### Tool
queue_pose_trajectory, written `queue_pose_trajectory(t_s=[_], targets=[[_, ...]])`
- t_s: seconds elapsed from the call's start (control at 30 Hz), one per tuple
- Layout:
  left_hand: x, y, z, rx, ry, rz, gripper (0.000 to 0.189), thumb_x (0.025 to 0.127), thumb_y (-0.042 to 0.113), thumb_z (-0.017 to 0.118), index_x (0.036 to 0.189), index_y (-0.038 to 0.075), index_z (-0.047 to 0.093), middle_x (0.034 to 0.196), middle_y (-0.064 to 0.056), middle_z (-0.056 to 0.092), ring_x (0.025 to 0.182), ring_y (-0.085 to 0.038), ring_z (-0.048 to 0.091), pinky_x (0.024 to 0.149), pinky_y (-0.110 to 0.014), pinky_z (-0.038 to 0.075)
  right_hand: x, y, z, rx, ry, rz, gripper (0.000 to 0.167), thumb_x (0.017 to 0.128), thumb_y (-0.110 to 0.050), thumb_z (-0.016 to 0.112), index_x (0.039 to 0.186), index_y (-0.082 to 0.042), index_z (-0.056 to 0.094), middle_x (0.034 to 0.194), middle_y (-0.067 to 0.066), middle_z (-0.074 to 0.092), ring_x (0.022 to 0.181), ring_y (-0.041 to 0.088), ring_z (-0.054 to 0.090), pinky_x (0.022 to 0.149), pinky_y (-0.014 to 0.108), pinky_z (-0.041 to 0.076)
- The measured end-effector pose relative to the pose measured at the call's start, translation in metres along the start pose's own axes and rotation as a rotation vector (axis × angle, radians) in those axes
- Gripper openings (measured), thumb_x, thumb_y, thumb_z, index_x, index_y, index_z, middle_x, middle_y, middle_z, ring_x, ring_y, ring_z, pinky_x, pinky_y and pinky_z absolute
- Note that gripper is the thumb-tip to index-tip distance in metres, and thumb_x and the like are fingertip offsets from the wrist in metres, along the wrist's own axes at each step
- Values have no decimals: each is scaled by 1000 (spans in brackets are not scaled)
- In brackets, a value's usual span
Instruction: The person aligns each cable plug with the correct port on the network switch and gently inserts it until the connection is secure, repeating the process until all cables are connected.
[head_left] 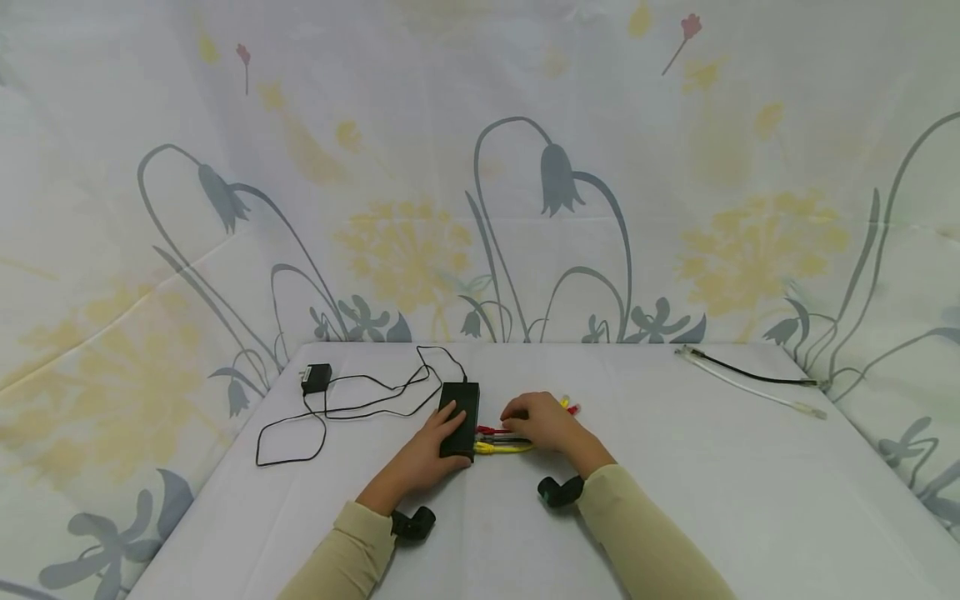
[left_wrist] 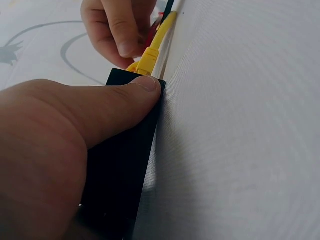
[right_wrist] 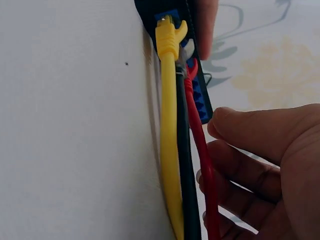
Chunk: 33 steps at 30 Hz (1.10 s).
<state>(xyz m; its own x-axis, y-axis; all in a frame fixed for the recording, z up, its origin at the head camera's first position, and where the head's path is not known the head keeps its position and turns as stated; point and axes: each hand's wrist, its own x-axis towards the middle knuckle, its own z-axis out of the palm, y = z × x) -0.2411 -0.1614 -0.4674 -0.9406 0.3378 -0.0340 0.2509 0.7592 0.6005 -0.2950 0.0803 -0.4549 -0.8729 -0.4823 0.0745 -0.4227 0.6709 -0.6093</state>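
A black network switch (head_left: 469, 396) lies on the white table. My left hand (head_left: 427, 457) holds it, with spread fingers on its top and the thumb (left_wrist: 120, 100) pressed against its near side. A yellow Ethernet cable (right_wrist: 169, 115), a black cable (right_wrist: 183, 130) with a clear plug, and a red cable (right_wrist: 204, 150) run from blue ports on its right side. My right hand (head_left: 551, 423) is over these cables, its fingers loosely bent beside the red one. The thumb stays apart from the cables, and nothing is visibly pinched. Whether the fingertips touch the red cable is unclear.
At the left a black power adapter (head_left: 316, 378) lies with its thin cord (head_left: 382, 411) looped across the table to the switch. At the back right lie another black cable (head_left: 757, 373) and a white cable (head_left: 750, 388). Flower-patterned cloth (head_left: 480, 275) surrounds the table.
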Motion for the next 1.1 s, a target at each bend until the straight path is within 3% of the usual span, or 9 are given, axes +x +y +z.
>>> queue_pose_trajectory(t_s=[0.37, 0.73, 1.1], targets=[[-2, 1, 0, 4, -3, -2, 76, 89, 41, 69, 153, 22, 33, 164, 1, 15, 151, -36, 9, 113, -62, 25, -5, 11, -15, 0, 51, 55, 14, 93, -24, 65, 100, -18, 75, 95, -7, 69, 83, 8, 59, 78, 32, 51], [0, 1, 0, 5, -11, 13, 76, 89, 42, 68, 153, 24, 31, 164, 2, 14, 151, -35, 9, 113, -62, 25, -13, 29, -50, 23, 131, 133, 20, 93, -29, 65, 105, -16, 74, 100, -2, 70, 90, 15, 59, 77, 33, 50], [0, 0, -1, 10, -8, 7, 76, 89, 41, 68, 153, 24, 32, 164, 1, 14, 151, -35, 9, 113, -62, 25, -21, 52, -86, -61, 178, 108, 23, 96, -26, 61, 108, -10, 72, 99, 4, 70, 92, 21, 61, 77, 38, 51]])
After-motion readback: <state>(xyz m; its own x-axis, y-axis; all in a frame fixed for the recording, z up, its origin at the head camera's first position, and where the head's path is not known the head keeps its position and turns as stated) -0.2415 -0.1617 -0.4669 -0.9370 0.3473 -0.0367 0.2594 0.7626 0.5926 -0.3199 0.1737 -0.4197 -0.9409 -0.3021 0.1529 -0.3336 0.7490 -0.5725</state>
